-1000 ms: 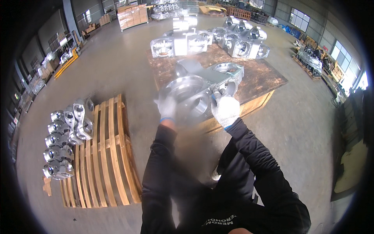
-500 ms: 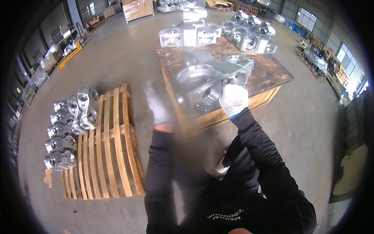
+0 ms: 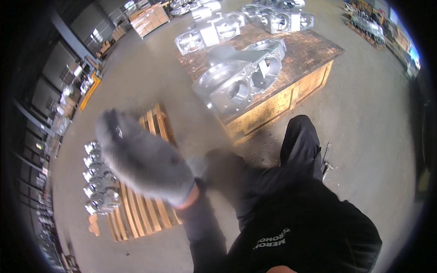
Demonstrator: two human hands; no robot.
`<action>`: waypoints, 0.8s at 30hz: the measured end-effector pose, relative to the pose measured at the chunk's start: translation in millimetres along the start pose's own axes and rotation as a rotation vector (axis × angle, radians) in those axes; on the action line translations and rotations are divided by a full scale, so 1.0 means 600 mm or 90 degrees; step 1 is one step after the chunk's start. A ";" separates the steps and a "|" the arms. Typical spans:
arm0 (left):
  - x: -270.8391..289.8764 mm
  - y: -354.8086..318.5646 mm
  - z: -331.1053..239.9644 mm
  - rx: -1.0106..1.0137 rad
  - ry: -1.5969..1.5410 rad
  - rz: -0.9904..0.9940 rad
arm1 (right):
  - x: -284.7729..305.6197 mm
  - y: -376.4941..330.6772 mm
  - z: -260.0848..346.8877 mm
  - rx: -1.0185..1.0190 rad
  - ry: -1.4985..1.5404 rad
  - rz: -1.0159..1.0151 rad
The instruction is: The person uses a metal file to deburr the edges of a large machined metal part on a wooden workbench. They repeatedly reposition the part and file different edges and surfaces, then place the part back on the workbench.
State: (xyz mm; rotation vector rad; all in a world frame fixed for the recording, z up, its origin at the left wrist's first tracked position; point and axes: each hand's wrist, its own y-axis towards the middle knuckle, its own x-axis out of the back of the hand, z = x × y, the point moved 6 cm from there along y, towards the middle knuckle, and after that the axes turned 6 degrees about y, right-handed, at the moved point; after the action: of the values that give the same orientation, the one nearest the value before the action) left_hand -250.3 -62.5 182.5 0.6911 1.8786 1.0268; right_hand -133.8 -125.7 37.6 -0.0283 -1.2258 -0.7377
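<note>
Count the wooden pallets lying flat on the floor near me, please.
1: the slatted pallet at lower left, partly behind the gloved left hand. Others may be hidden.

Silver cast housing point(image 3: 239, 82) on wooden bench edge (unheld, tilted).

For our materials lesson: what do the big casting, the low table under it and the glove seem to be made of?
Casting: bare silvery metal, probably aluminium, dull cast skin with brighter bored rings. Table: wood, with yellowish side boards and a worn, stained brown top. Glove on the left hand: grey knit fabric, fuzzy and blurred.
</note>
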 end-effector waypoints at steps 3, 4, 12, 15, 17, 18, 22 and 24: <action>0.001 0.010 -0.102 -0.123 0.119 0.109 | -0.048 -0.025 0.161 0.140 0.224 0.125; 0.020 0.005 -0.123 -0.088 0.145 0.042 | -0.061 -0.036 0.202 0.175 0.286 0.185; 0.109 -0.053 -0.072 -0.038 0.348 -0.014 | -0.051 -0.098 -0.036 0.049 0.277 -0.138; 0.116 -0.103 0.061 0.250 0.434 -0.032 | 0.011 -0.136 -0.216 0.003 0.025 -0.240; 0.084 -0.114 0.154 0.238 0.516 0.106 | 0.057 -0.140 -0.284 0.014 -0.106 -0.301; 0.069 -0.120 0.206 0.269 0.510 0.160 | 0.072 -0.134 -0.317 -0.028 -0.100 -0.277; 0.038 -0.168 0.412 0.597 0.616 0.231 | 0.108 -0.085 -0.371 -0.013 -0.078 -0.152; 0.017 -0.180 0.470 0.632 0.458 0.215 | 0.123 -0.067 -0.381 -0.012 -0.070 -0.152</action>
State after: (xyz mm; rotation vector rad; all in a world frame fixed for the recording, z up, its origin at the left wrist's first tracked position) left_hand -14.2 -2.0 3.9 1.3547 3.0152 0.4812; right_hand 47.3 -284.6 2.4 0.0647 -1.3415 -0.9655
